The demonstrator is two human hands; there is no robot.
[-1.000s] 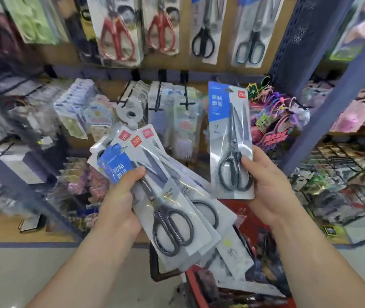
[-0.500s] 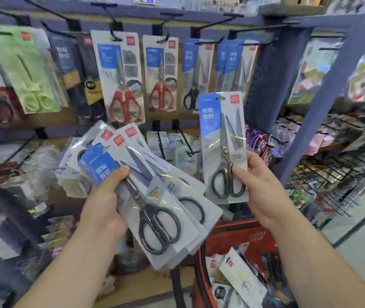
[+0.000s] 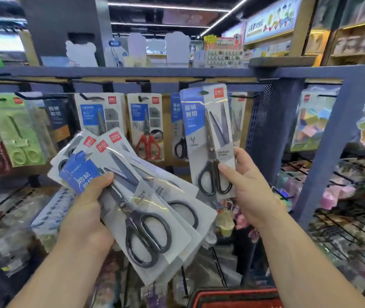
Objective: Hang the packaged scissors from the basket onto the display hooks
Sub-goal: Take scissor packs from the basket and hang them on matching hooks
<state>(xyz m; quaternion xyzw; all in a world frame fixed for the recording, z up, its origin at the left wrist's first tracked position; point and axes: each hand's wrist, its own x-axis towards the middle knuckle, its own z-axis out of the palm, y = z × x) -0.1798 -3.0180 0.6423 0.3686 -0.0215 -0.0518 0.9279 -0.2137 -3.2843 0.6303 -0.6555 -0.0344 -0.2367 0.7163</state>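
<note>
My left hand point(image 3: 86, 214) grips a fanned stack of packaged black-handled scissors point(image 3: 141, 196), tilted with their tops up and to the left. My right hand point(image 3: 248, 187) holds a single packaged pair of scissors point(image 3: 209, 141) upright by its lower right edge. The hang hole at that pack's top sits just below the blue rail, in front of the display hooks point(image 3: 190, 82). The rim of the red basket point(image 3: 232, 296) shows at the bottom edge, between my forearms.
Packs of red-handled scissors point(image 3: 147, 127), black scissors point(image 3: 178, 127) and green scissors point(image 3: 17, 130) hang on the rail's hooks. A blue perforated upright point(image 3: 272, 130) stands right of the hooks. Black wire racks point(image 3: 350, 207) with small goods fill the right.
The view has tilted upward, so the rail and hooks now sit in the middle and the basket at the bottom edge. My right hand has raised the single pack toward the hooks.
</note>
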